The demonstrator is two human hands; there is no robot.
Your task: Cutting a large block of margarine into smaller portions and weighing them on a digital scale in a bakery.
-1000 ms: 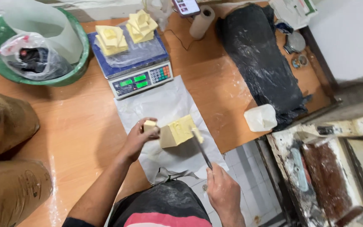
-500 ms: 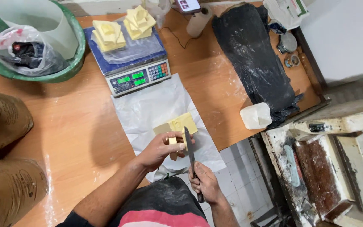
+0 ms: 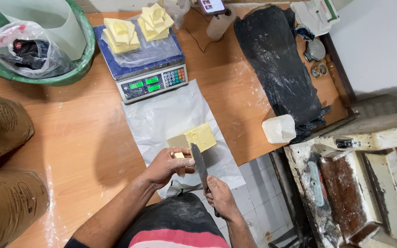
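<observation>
Far left of the frame, brown sacks (image 3: 1, 128) lie on the wooden desk (image 3: 79, 138), with a green basin (image 3: 47, 78) at upper left. Upper centre, a scale (image 3: 148, 78) carries yellow slices (image 3: 121, 34). Lower centre, on a white sheet (image 3: 161, 115), the left hand (image 3: 166, 166) curls closed around a small yellow piece (image 3: 179, 155) beside the butter block (image 3: 194, 138). Just right, the right hand (image 3: 221, 197) grips a knife (image 3: 200, 166), blade against the block. Upper right lies a black bag (image 3: 276, 64).

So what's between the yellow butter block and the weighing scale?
Only bare white plastic sheet lies between the pale yellow butter block and the blue digital weighing scale, seen in the head view; nothing else sits there.
</observation>
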